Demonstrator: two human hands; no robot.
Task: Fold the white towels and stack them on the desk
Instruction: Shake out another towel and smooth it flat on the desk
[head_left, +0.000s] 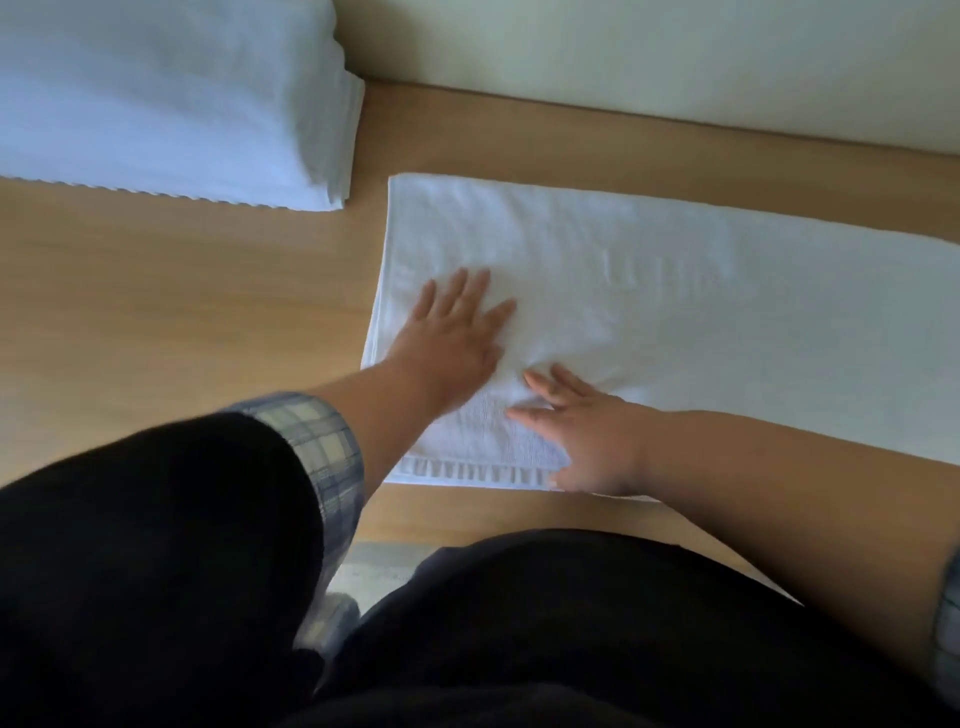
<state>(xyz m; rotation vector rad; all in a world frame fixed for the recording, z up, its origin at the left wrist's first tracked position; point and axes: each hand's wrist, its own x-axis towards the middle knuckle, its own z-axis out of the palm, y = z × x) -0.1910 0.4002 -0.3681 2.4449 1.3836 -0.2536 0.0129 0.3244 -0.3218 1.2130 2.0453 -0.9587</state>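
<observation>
Firstly, desk (182, 322): we see a pale wooden top that fills the view, with a light wall (675, 62) along its far edge.
Spread towel (675, 312): it lies flat on the right half of the desk. Its long axis runs left to right, and its right end passes out of view.
Folded stack (166, 104): white towels are piled at the far left. The pile sits apart from the spread towel, with bare wood between them.
Key relation: both hands sit at the towel's left end, so nearly all its length stretches away to their right. We judge the next fold will have to bring one end over the other along that axis.
Nearer hand: the right hand is closer to the long free part, and the left hand is closer to the stack.
Left hand (447, 332): it is released, with fingers straight and spread and the palm pressed flat on the cloth just inside the left edge. It grasps nothing.
Right hand (587, 441): it too is released, with fingers straight and pointing left. It lies flat on the towel near the near-left corner, beside the woven border band (478, 470).
Sleeve (322, 441): a plaid cuff shows under dark fabric on the left arm.
Writing: we see a faint raised pattern (649, 270) in the towel's middle that may be lettering, but we cannot read it. No brand or label is legible.
</observation>
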